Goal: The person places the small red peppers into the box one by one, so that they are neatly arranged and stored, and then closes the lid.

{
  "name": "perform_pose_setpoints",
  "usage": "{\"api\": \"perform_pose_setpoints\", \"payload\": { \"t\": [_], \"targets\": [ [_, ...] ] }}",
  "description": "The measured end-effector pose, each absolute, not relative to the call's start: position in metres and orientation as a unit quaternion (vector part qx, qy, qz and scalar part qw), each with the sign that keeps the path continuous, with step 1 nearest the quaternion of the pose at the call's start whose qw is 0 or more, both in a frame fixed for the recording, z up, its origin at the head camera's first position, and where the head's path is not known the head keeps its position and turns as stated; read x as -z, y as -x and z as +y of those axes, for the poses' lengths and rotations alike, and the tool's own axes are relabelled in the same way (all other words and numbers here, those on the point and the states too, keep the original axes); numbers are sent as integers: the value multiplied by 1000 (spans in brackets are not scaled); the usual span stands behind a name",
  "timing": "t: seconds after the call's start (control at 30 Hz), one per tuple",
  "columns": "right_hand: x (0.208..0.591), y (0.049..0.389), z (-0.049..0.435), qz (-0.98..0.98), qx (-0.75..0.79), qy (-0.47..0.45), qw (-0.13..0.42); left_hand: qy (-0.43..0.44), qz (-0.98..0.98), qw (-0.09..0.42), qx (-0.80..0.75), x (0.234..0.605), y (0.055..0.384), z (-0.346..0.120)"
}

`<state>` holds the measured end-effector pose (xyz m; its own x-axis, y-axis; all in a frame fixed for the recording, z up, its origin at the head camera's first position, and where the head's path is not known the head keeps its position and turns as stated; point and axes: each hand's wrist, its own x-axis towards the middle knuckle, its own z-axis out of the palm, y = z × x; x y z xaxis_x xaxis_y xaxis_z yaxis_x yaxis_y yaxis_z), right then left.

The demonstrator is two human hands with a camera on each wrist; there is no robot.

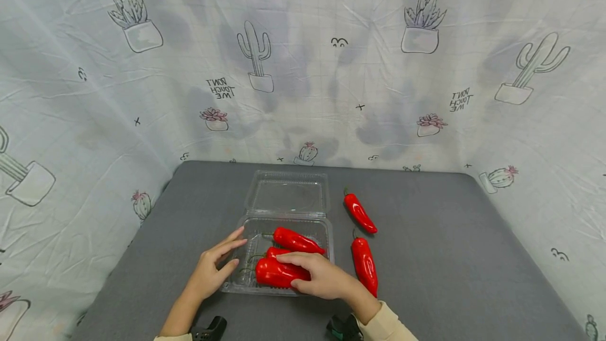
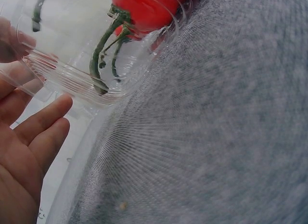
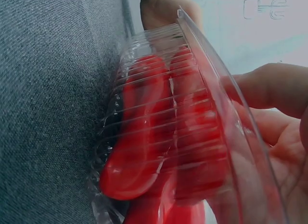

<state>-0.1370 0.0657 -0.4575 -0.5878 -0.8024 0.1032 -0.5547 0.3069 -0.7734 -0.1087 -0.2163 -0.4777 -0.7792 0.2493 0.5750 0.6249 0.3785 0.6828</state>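
Behind your work hangs a pale printed cloth (image 1: 303,57), and before it is the grey table (image 1: 450,257). On this table stands a clear plastic box (image 1: 254,244), with its lid (image 1: 288,193) opened flat, away from you. Your left hand (image 1: 208,272) is at the left wall of the box, the fingers spread and holding nothing; whether they touch the wall, I cannot tell. Your right hand (image 1: 322,276) grips the front pepper (image 1: 274,272) in the box, between thumb and fingers. Also inside are the middle pepper (image 1: 276,252) and the far pepper (image 1: 295,240). Two loose peppers (image 1: 364,262) lie on the table, right of the box. The smallest are the green stems (image 2: 95,60).
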Motion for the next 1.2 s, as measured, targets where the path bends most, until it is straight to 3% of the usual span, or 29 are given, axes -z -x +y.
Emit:
{"api": "perform_pose_setpoints", "payload": {
  "t": [0.77, 1.2],
  "targets": [
    [460, 135, 66, 784, 454, 399, 138, 284, -807, 184, 484, 478, 109, -219],
    [451, 134, 87, 752, 529, 391, 48, 269, -813, 172, 487, 508, 120, -229]
  ]
}}
